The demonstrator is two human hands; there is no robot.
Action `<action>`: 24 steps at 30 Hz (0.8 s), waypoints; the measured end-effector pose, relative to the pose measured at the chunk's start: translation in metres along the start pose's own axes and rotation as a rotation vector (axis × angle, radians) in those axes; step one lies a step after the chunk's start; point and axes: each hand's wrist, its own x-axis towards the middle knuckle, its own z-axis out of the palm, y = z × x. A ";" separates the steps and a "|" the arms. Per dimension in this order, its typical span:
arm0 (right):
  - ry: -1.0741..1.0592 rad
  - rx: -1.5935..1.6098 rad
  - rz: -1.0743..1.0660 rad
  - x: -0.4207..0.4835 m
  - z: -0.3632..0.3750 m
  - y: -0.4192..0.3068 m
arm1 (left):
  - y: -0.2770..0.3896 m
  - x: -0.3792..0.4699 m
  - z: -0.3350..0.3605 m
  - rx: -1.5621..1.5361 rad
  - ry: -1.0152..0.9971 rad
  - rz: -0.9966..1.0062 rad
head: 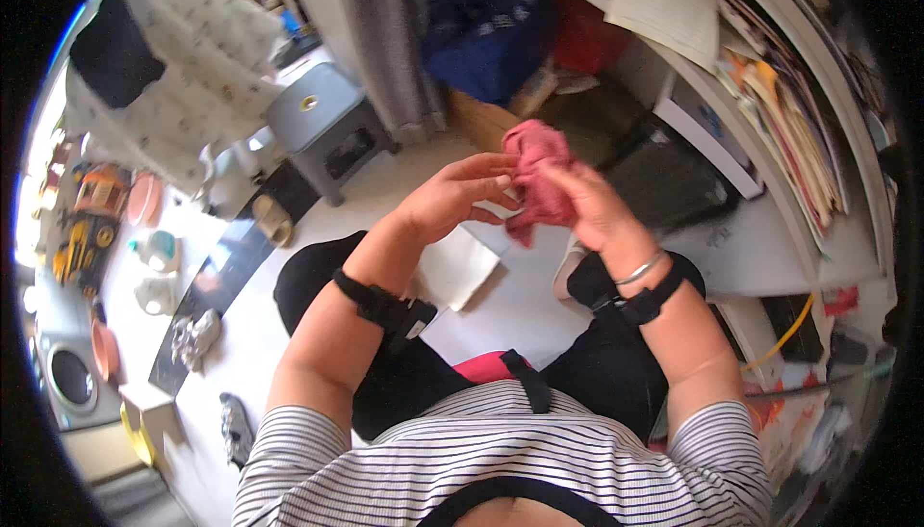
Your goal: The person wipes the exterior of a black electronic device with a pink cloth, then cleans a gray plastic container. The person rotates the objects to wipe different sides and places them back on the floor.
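A crumpled red cloth (538, 173) hangs in front of me, held in my right hand (595, 206), whose thumb lies over it. Close by on the cloth's left side is my left hand (462, 191), fingers apart and pointing at the cloth; whether its fingertips touch it is hard to tell. Below the hands, a white book or stack of paper (458, 267) lies on the floor between my knees. I wear a black strap on each forearm and a silver bangle on the right wrist.
A grey plastic stool (317, 105) stands at the upper left, near a tan clog (273, 221). Shelving with papers and folders (794, 144) curves along the right. Under it sits a dark, shiny box or case (668, 173). Shoes, toy vehicles and a washing machine (72, 375) are at left.
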 end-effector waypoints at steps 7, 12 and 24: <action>0.217 0.259 -0.034 0.046 -0.022 -0.016 | -0.020 -0.006 -0.116 -0.144 0.623 -0.136; 0.004 0.238 -0.052 0.053 -0.007 -0.013 | -0.039 0.014 -0.243 0.284 0.985 -0.138; 0.292 0.211 0.116 0.055 -0.022 0.004 | -0.020 0.065 -0.366 1.670 0.969 -0.460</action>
